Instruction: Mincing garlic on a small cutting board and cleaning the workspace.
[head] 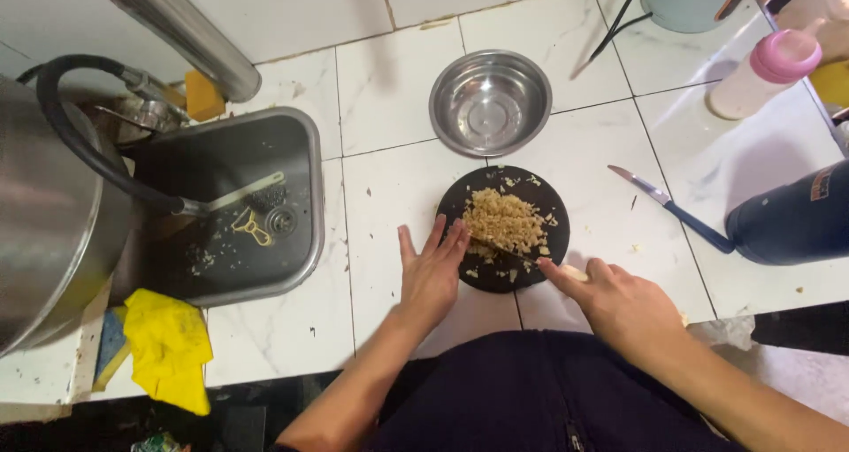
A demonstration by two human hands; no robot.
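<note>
A round dark cutting board (541, 206) lies on the white tiled counter with a heap of finely chopped pale food (504, 220) on it. My right hand (619, 306) grips the pale handle of a knife (508, 250) whose blade rests on the board under the heap. My left hand (431, 271) lies flat with fingers spread, fingertips touching the board's left edge beside the blade.
An empty steel bowl (490, 101) sits just behind the board. A blue-handled knife (672, 207) lies to the right, near a dark blue bottle (791, 218) and a pink-capped bottle (762, 72). A sink (232, 204) is at left, a yellow cloth (168, 346) by the counter edge.
</note>
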